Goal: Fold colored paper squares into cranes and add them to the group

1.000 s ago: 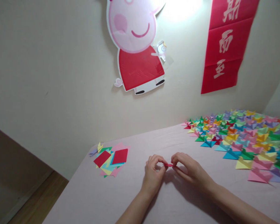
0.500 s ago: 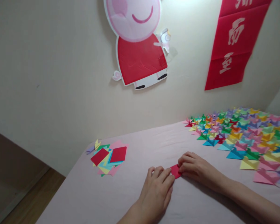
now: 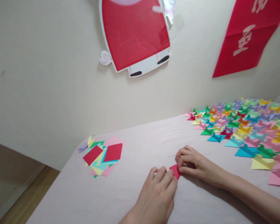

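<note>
A small folded piece of red paper (image 3: 175,170) lies on the pale pink cloth-covered surface (image 3: 140,149) between my two hands. My left hand (image 3: 159,189) rests over its left side, fingers bent and pressing the paper down. From the right, my right hand (image 3: 190,161) pinches the paper's right edge between thumb and curled fingers. Parts of the paper are hidden under the fingertips of both hands.
Loose coloured paper sheets (image 3: 113,152) lie in a pile at the left, with a yellow folded piece (image 3: 90,141) and a purple one (image 3: 82,147) behind. Many folded paper birds (image 3: 246,150) stand in rows at the right. A wall (image 3: 67,77) rises behind.
The view has tilted down and come slightly closer. My right hand's fingers have shifted on the red paper, which now looks turned and more pointed. My left hand stays on it.
</note>
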A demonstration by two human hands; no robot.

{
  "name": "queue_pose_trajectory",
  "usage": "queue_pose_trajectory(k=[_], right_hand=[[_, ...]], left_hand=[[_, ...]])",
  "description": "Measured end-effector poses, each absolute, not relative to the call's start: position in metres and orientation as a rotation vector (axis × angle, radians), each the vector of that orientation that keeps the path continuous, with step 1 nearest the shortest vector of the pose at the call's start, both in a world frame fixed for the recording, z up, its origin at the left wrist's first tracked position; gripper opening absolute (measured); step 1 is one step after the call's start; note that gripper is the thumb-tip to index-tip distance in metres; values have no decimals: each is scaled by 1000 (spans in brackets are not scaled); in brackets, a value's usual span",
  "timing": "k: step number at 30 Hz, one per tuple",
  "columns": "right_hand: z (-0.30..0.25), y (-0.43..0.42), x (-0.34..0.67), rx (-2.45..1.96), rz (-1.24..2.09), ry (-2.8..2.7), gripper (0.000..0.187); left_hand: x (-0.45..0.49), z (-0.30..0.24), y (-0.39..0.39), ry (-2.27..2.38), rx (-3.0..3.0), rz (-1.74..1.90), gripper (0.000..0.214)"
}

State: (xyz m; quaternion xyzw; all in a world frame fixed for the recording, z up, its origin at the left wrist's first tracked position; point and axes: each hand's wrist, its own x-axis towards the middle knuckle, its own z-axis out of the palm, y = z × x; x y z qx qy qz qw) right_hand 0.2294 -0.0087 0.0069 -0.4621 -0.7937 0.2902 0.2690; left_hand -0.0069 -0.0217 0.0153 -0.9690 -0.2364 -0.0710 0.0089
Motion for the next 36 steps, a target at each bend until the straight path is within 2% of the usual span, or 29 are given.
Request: queue_pose_trajectory(k=[8, 13, 36], right_hand=[[3, -8, 223, -1330, 721, -2094, 14], [5, -9, 222, -1347, 736, -2077, 14], [6, -8, 221, -1370, 745, -2063, 15]], left_hand=[[-6, 7, -20, -749, -3036, -232, 35], [-4, 8, -19, -739, -3074, -192, 47], [-2, 7, -18, -685, -3034, -214, 42]])
